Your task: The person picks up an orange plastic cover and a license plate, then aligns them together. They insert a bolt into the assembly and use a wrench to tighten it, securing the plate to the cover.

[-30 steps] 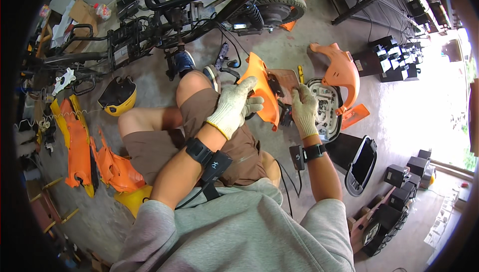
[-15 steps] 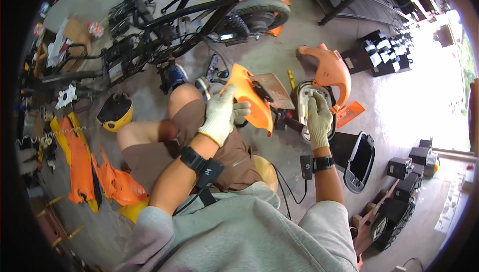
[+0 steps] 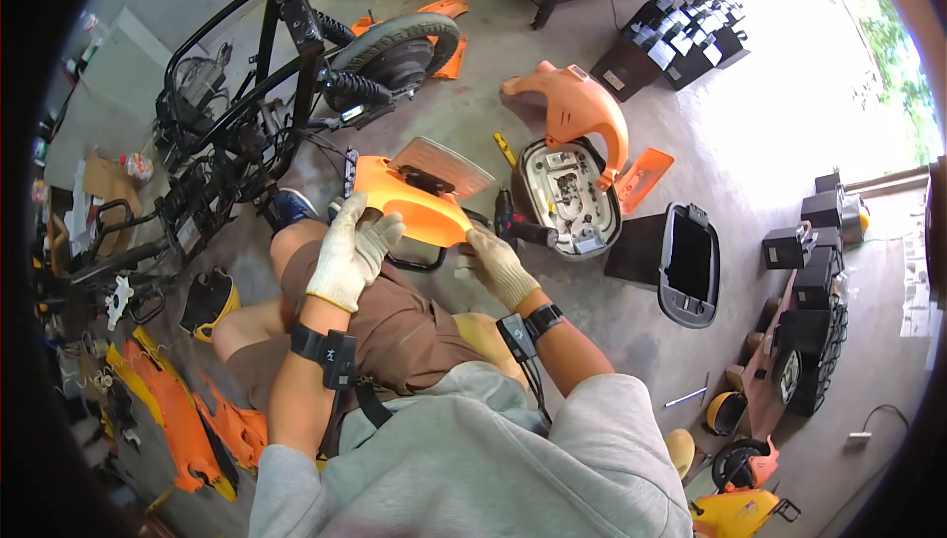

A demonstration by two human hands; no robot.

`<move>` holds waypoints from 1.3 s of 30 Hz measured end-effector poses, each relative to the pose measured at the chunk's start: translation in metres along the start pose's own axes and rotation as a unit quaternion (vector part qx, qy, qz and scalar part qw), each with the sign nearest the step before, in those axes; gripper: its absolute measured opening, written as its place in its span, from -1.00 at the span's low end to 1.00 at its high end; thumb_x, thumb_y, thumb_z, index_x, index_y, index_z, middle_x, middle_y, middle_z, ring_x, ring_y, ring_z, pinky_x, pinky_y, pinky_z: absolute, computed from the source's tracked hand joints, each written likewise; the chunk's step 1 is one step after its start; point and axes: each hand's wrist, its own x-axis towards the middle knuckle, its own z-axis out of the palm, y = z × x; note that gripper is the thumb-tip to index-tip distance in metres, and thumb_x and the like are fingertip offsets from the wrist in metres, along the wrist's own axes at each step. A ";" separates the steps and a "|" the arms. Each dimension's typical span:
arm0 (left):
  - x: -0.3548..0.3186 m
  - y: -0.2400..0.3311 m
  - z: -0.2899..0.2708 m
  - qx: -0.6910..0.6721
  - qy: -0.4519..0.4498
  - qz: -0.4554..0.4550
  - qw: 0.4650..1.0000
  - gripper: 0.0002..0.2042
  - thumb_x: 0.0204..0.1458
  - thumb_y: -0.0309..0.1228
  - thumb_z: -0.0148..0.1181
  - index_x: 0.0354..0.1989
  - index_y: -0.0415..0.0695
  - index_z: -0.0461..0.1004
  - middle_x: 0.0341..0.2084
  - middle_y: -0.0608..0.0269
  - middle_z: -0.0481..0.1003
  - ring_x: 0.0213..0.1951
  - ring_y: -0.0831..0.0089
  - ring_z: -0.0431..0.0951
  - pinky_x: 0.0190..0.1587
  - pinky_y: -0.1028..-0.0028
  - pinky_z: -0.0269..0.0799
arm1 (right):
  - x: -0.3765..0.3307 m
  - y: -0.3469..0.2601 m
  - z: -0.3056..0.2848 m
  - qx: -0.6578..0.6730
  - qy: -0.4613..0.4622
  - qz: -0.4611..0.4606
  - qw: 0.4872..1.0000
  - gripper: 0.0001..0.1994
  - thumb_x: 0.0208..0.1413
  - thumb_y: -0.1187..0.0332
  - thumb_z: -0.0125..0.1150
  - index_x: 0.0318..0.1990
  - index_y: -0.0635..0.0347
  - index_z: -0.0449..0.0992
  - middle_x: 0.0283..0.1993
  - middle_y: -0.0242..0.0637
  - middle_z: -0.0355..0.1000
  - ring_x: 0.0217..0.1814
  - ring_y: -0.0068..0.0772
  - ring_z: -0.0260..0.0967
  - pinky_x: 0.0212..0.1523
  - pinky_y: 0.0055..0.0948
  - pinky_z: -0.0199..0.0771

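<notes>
An orange plastic body panel (image 3: 419, 215) is held level in front of my lap, with a flat metal plate (image 3: 444, 165) fixed along its far side. My left hand (image 3: 350, 257), in a whitish knit glove, grips the panel's left end; its fingers partly cover that edge. At the opposite end, my gloved right hand (image 3: 498, 267) pinches the corner, some fingers hidden beneath it. A black curved handle-like bar (image 3: 419, 264) shows just under the panel. To the right of it lies a cordless drill (image 3: 518, 227), beside a pale oval tray-like part (image 3: 570, 198) full of small hardware.
A stripped scooter frame (image 3: 271, 74) with its rear wheel stands at the far left. A curved orange fender (image 3: 577, 114) and an open black storage box (image 3: 691, 267) lie to the right. Black batteries (image 3: 671, 40) sit farther back. Orange panels (image 3: 168, 410) lie at the left.
My right hand has moved left from over the oval part to the panel's right end. The panel has turned from steeply slanted to nearly level. The whole view has shifted.
</notes>
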 end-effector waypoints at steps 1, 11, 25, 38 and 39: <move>-0.001 0.002 0.002 0.007 -0.025 -0.024 0.999 -0.81 0.21 -0.24 0.23 -0.15 -0.05 0.46 -0.37 0.26 0.52 -0.33 0.13 0.68 -0.29 0.15 0.72 | 0.000 -0.002 0.002 0.045 0.011 0.042 0.998 -0.67 0.30 0.20 0.13 0.13 0.13 0.45 -0.25 -0.41 0.39 -0.37 -0.51 0.40 -0.39 -0.42 0.52; 0.006 0.010 0.021 0.276 0.101 0.075 0.953 -0.65 0.17 -0.20 0.26 0.00 -0.17 0.45 -0.26 0.23 0.49 -0.47 0.39 0.57 -0.53 0.41 0.63 | 0.002 -0.002 0.012 0.220 -0.033 0.109 0.969 -0.85 0.31 0.31 0.14 -0.29 0.15 0.43 -0.51 -0.51 0.21 -0.64 -0.68 0.07 -0.67 -0.68 0.16; -0.040 -0.006 0.018 0.545 -0.117 0.298 0.775 -0.74 0.20 -0.30 0.21 0.00 -0.12 0.48 -0.20 0.34 0.55 -0.23 0.43 0.58 -0.19 0.43 0.51 | 0.015 -0.003 -0.019 0.419 -0.266 0.176 0.850 -0.68 0.41 0.21 -0.14 -0.47 0.01 0.24 -0.65 -0.62 -0.03 -0.72 -0.67 -0.16 -0.69 -0.57 -0.08; -0.198 -0.010 0.034 0.546 -0.276 0.601 0.515 -0.74 0.12 -0.31 0.23 -0.10 -0.20 0.49 -0.35 0.30 0.49 -0.31 0.32 0.54 -0.26 0.39 0.50 | 0.060 -0.013 -0.005 0.311 -0.081 0.210 0.923 -0.72 0.26 0.23 0.03 -0.56 -0.21 0.36 -0.70 -0.71 0.04 -0.70 -0.71 0.04 -0.71 -0.66 -0.01; -0.207 -0.004 0.034 0.532 -0.285 0.610 0.514 -0.74 0.11 -0.31 0.23 -0.11 -0.21 0.50 -0.36 0.29 0.48 -0.32 0.31 0.53 -0.27 0.39 0.50 | 0.063 -0.014 0.001 0.264 -0.078 0.199 0.941 -0.72 0.26 0.23 0.03 -0.56 -0.21 0.36 -0.70 -0.71 0.04 -0.70 -0.71 0.04 -0.71 -0.66 -0.01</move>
